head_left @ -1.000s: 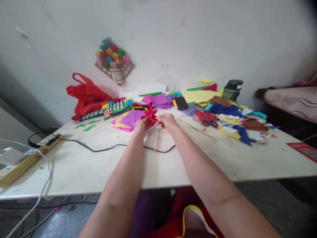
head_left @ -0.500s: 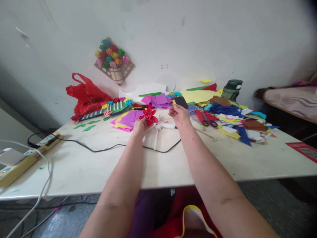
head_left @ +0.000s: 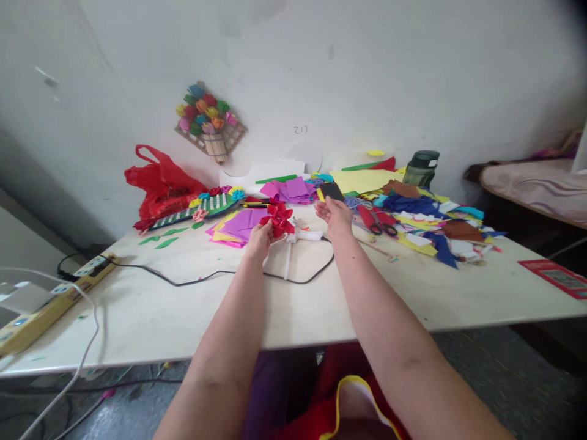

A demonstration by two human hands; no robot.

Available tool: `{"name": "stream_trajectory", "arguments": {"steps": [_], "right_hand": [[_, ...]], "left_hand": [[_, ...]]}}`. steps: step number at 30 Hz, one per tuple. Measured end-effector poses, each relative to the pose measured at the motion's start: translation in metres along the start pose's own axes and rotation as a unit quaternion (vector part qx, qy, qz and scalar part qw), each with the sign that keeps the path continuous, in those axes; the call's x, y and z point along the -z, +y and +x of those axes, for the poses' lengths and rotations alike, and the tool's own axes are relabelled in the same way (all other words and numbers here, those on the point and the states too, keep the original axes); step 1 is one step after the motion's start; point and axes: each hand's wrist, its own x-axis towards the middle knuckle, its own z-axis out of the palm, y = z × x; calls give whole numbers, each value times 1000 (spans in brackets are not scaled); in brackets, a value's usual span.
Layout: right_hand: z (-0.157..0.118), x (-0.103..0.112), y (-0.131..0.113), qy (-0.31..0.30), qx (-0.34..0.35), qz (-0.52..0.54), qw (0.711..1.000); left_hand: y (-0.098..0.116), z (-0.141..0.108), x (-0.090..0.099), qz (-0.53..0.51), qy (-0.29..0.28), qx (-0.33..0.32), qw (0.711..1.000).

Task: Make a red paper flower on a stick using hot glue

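My left hand (head_left: 260, 240) is closed on a red paper flower (head_left: 278, 220), its pointed petals spread outward. My right hand (head_left: 334, 217) hovers to the right of the flower, fingers curled together; whatever they may pinch is too small to make out. Between the hands, a white glue gun (head_left: 305, 234) rests on its stand with a black cord attached. Purple, pink and yellow paper sheets (head_left: 245, 225) lie just left of the flower. Right behind my right hand is a dark flat object (head_left: 332, 191), partly covered by the fingers.
Red-handled scissors (head_left: 376, 223) lie beside a heap of coloured paper scraps (head_left: 431, 214). At the back stand a green bottle (head_left: 420, 168) and a red plastic bag (head_left: 160, 183). A green board with paper flowers (head_left: 202, 211) and a power strip (head_left: 59, 299) are on the left.
The camera view has shifted slightly. My left hand still holds the red flower, and my right hand stays near it with its fingers turned a little.
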Motion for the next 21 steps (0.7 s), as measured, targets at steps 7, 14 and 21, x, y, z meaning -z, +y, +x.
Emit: {"name": "stream_trajectory", "arguments": {"steps": [7, 14, 21], "right_hand": [[5, 4, 6, -4, -18, -20, 1000], [2, 3, 1, -3, -39, -44, 998], [0, 4, 2, -36, -15, -72, 997]], "left_hand": [[0, -3, 1, 13, 6, 6, 1000], [-1, -2, 3, -3, 15, 13, 1000], [-6, 4, 8, -10, 41, 15, 999]]}}
